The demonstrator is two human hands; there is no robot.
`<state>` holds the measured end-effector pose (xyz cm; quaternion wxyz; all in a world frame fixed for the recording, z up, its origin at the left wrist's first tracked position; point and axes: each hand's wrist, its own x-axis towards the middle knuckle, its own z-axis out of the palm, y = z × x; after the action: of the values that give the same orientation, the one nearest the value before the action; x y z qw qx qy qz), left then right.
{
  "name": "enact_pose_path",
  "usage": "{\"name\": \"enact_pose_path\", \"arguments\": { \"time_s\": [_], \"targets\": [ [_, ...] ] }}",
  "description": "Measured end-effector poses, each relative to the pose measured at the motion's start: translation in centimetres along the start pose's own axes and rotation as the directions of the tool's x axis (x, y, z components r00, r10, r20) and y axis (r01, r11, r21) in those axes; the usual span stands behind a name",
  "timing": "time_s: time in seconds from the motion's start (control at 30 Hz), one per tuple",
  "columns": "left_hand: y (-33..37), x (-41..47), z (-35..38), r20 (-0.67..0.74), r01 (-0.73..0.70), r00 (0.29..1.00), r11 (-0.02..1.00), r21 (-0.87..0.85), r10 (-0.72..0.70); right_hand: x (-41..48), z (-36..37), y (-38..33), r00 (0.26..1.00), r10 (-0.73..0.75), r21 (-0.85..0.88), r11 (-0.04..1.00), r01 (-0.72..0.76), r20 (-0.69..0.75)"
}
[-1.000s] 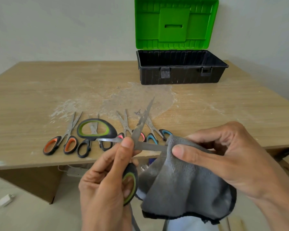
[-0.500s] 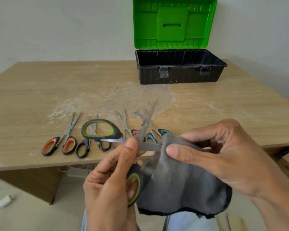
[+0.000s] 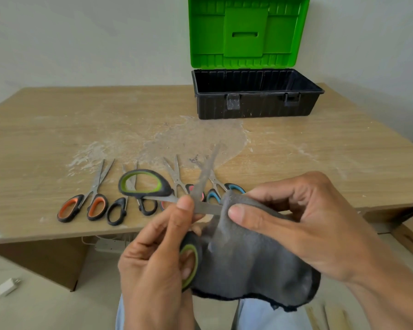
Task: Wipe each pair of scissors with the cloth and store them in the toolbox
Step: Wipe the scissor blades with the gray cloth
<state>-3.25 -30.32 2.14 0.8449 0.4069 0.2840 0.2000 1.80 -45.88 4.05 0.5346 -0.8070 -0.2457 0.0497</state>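
Observation:
My left hand (image 3: 153,263) grips green-and-black scissors (image 3: 143,184), spread wide open, in front of the table edge. My right hand (image 3: 303,225) pinches a grey cloth (image 3: 248,263) around one blade of them. On the table behind lie orange-handled scissors (image 3: 81,206), black-handled scissors (image 3: 119,210), red-handled scissors (image 3: 177,177) and blue-handled scissors (image 3: 215,191), partly hidden by my hands. The black toolbox (image 3: 255,103) stands open at the back, its green lid (image 3: 248,32) upright and its inside dark.
The wooden table (image 3: 320,158) has a dusty, stained patch in the middle. A white charger (image 3: 7,287) and a power strip (image 3: 110,244) lie on the floor under the table. A wall runs behind the toolbox.
The held scissors and cloth shifted slightly right and up. The cloth slid along the blade toward the pivot. The scissors on the table stayed put.

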Motion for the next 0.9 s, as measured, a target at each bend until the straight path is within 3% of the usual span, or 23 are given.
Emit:
{"name": "enact_pose_path", "arguments": {
  "time_s": [0.23,0.43,0.67,0.9],
  "targets": [
    [0.6,0.4,-0.4,0.006,0.066,0.998,0.998,0.004,-0.066,-0.5,-1.1,0.8,0.999,0.036,0.195,0.980,-0.042,0.031],
    [1.3,0.8,-0.4,-0.039,0.054,0.998,0.997,-0.059,-0.057,-1.3,-2.7,1.3,0.996,0.092,0.220,0.971,-0.087,-0.009],
    [1.2,0.8,-1.0,-0.002,-0.058,0.998,0.995,0.080,0.058,-1.7,-3.8,1.6,0.996,0.079,0.293,0.954,-0.064,-0.039],
    [2.1,1.4,-2.4,0.168,-0.334,0.939,0.911,0.244,0.299,-1.6,-4.5,2.0,0.994,0.044,0.245,0.969,-0.019,-0.097]
  ]
}}
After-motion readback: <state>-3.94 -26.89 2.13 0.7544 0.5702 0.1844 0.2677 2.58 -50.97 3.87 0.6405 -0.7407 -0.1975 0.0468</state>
